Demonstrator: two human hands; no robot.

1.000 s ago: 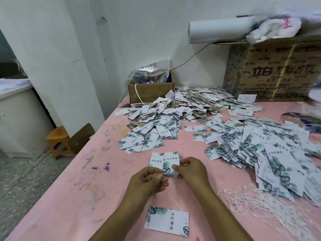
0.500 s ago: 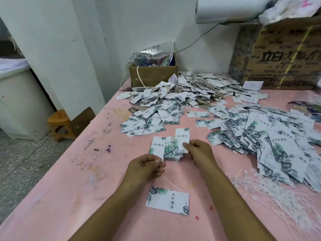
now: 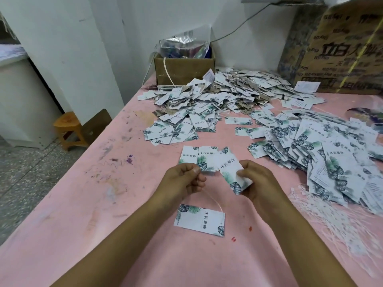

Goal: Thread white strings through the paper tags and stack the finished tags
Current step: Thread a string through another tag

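Tag (image 3: pixel 232 175) between both hands

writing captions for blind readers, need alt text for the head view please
Over a pink table, the right hand grips a leaf-printed paper tag while the left hand pinches a white string that runs to a tag lying flat. Heaps of tags lie beyond, a bundle of white strings at right.
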